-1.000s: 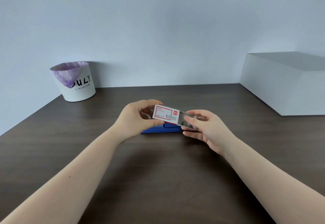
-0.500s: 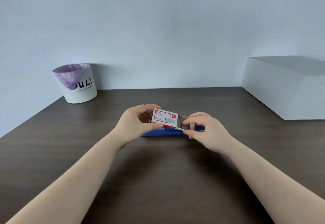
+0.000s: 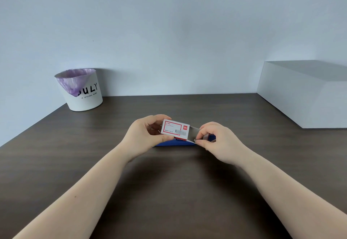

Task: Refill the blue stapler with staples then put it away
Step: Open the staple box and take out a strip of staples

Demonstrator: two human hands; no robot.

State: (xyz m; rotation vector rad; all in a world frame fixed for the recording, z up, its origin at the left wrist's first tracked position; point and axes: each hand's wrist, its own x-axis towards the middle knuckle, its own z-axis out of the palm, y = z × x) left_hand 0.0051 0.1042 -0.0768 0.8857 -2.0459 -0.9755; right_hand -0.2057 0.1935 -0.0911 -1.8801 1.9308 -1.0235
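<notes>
A small white staple box [image 3: 175,129] with red print hangs just above the dark table, held at its left end by my left hand [image 3: 144,135]. Its inner tray [image 3: 194,135] sticks out to the right. My right hand [image 3: 217,141] pinches the tray's right end with thumb and fingers. The blue stapler [image 3: 173,143] lies flat on the table behind and below the box; only a strip of it and a bit by my right fingers show. I cannot make out staples in the tray.
A white bin [image 3: 82,90] with a purple liner stands at the back left by the wall. A large white box [image 3: 308,94] sits at the back right. The dark wooden table [image 3: 169,191] stretches toward me.
The tray has been pushed back into the sleeve somewhat, so less of it shows. My right hand has moved left toward the box and curled over the tray's end.
</notes>
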